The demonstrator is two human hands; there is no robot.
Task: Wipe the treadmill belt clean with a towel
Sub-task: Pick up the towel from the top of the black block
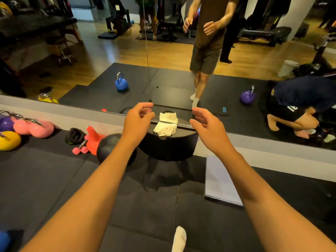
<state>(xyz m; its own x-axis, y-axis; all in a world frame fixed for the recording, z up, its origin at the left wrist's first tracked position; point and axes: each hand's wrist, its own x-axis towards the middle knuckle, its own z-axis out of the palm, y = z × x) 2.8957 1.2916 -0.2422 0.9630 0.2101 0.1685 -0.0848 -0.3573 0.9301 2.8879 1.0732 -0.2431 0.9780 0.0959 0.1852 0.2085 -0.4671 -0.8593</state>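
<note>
Your left hand (138,122) and right hand (207,128) hung empty, fingers loosely spread, either side of the folded, stained white cloth towel (166,128), which lay between them atop a black rounded drum (169,148) against the wall mirror (101,51).

Warm dim indoor light, soft shadows under forearms, wide-angle bending at edges, slight softness throughout

Towel (165,128) atop stool (169,146), between hands.
</note>
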